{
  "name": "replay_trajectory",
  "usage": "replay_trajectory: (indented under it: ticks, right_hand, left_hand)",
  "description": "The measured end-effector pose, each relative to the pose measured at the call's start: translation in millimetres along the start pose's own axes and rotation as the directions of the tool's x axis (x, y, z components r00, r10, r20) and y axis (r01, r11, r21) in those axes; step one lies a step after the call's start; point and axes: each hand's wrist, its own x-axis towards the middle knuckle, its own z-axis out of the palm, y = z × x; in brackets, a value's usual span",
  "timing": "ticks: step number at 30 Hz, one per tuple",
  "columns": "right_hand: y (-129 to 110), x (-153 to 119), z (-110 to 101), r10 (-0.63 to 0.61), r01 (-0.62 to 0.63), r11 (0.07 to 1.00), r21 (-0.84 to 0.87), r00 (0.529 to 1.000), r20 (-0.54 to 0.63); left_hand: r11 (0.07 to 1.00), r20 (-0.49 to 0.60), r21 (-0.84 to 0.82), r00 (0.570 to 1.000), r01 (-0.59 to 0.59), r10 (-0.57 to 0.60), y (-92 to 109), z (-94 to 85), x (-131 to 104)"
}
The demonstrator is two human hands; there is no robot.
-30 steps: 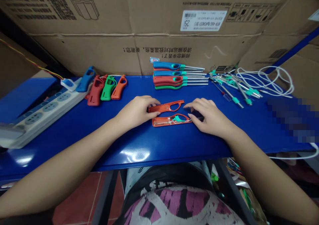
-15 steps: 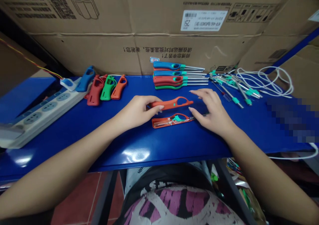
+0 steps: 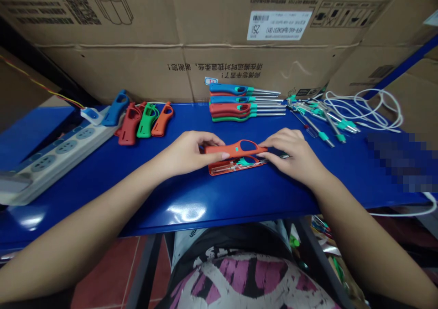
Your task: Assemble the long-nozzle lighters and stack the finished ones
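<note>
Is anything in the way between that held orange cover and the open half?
Nothing loose shows between the orange cover in the left hand and the open half just below it in view. A green piece sits inside that half; the cover hides some of the gap.

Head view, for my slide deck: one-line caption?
Both hands hold an orange cover close to an orange half-shell with parts inside.

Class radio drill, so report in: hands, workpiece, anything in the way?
Left hand gripping upper orange shell; right hand at its right end. Lower orange shell on table, inner parts partly exposed. Upper orange shell blocking some view inside.
</note>
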Motion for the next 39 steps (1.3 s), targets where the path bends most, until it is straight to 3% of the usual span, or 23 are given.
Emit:
replay_trajectory:
  ticks: [4,8,12,21,31,39]
  right_hand:
    - [0,0,-1,-0.042,0.038,0.997,0.063,0.997,0.066]
    - [0,-1,-1,-0.044,0.030,0.993,0.115,0.993,0.113]
    - [0,-2,-1,-0.033,0.014,0.993,0.120,0.987,0.157]
    - [0,-3,-4,0.008,-0.026,0.996,0.086,0.981,0.196]
    - [3,-4,-5,-0.020,0.003,0.997,0.072,0.971,0.239]
    - [6,-5,-5,-0.076,0.065,0.996,0.059,0.976,0.202]
  left_hand:
    - [0.947,0.077,0.272,0.985,-0.170,0.154,4,1.0,-4]
    - [0.913,0.178,0.346,0.970,-0.217,0.163,8,2.6,-6]
    - [0.884,0.212,0.422,0.970,-0.201,0.120,11,4.1,-8]
    - [0.855,0.167,0.476,0.976,-0.206,0.142,16,13.8,-12]
    - [0.834,0.149,0.511,0.977,-0.208,0.153,15,18.2,-14]
    - [0.849,0.150,0.489,0.978,-0.202,0.147,15,18.1,-14]
